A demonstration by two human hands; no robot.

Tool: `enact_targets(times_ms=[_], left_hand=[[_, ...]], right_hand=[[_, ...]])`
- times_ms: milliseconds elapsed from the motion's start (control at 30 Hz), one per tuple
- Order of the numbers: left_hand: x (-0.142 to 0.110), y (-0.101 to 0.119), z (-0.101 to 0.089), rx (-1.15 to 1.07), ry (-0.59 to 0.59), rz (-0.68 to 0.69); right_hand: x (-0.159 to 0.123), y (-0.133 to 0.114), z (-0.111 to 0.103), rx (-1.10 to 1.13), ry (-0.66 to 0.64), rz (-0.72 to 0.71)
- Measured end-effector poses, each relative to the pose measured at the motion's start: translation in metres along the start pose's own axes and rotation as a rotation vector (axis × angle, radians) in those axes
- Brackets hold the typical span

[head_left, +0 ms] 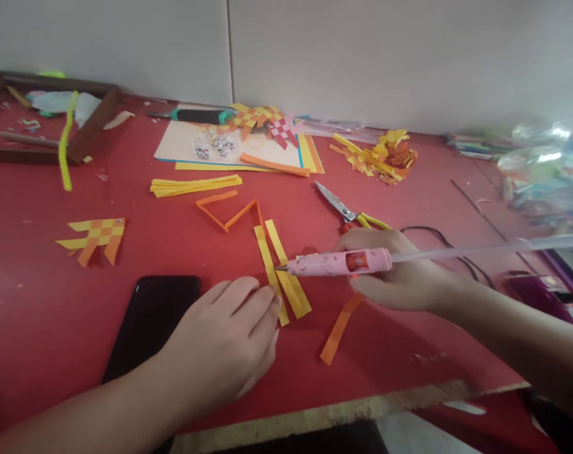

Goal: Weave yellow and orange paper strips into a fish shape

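Note:
My right hand (pixel 400 271) is closed around a pink glue gun (pixel 334 262), with a clear glue stick (pixel 485 248) sticking out of its back. The metal nozzle points left, at a yellow paper strip (pixel 267 258). My left hand (pixel 234 337) has its fingers curled together on that strip's lower part, pinning it to the table; the fingertips are partly hidden. Close beside it lies a second yellow strip (pixel 291 287), slanting. A folded orange strip (pixel 242 216) zigzags above them. Another orange strip (pixel 336 331) lies below my right hand.
Scissors (pixel 338 205) lie beyond my right hand. A black phone (pixel 149 325) and a woven paper fish (pixel 101 236) are on the left. Farther back are yellow strips (pixel 196 185), paper sheets (pixel 173 142), paper scraps (pixel 385 157) and a wooden frame (pixel 97 120).

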State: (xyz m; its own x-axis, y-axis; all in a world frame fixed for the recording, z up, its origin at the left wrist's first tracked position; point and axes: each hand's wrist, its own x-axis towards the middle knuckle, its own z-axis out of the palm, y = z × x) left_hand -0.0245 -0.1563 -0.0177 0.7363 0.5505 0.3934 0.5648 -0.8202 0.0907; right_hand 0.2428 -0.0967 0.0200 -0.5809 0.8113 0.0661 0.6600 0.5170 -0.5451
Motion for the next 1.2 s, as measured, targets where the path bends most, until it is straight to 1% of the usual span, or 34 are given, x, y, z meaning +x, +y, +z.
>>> enact_targets(times_ms=[133, 300, 500, 667, 867, 1000, 1067, 1133, 1200], left_hand=[[-0.002, 0.0, 0.001, -0.002, 0.004, -0.001], [-0.002, 0.001, 0.002, -0.002, -0.017, -0.005], [-0.001, 0.001, 0.001, 0.003, -0.003, -0.006], [-0.002, 0.001, 0.001, 0.016, -0.014, -0.004], [-0.003, 0.0, 0.002, 0.012, -0.016, -0.002], [-0.003, 0.001, 0.003, 0.012, -0.017, -0.002], [-0.003, 0.001, 0.003, 0.013, -0.019, 0.0], [-0.002, 0.001, 0.002, 0.01, -0.021, 0.002], [-0.001, 0.002, 0.001, 0.007, -0.023, 0.002]], right_hand=[[0.005, 0.003, 0.005, -0.065, -0.017, -0.075], [0.012, 0.0, 0.005, -0.118, -0.015, -0.108], [0.015, -0.005, 0.004, -0.169, -0.057, -0.072], [0.016, -0.004, 0.003, -0.186, -0.062, -0.057], [0.018, -0.004, 0.004, -0.197, -0.089, 0.0], [0.025, -0.013, -0.003, -0.214, -0.081, -0.025], [0.031, -0.02, -0.009, -0.203, -0.12, -0.072], [0.036, -0.025, -0.016, -0.183, -0.216, -0.097], [0.042, -0.029, -0.021, -0.185, -0.304, -0.081]])
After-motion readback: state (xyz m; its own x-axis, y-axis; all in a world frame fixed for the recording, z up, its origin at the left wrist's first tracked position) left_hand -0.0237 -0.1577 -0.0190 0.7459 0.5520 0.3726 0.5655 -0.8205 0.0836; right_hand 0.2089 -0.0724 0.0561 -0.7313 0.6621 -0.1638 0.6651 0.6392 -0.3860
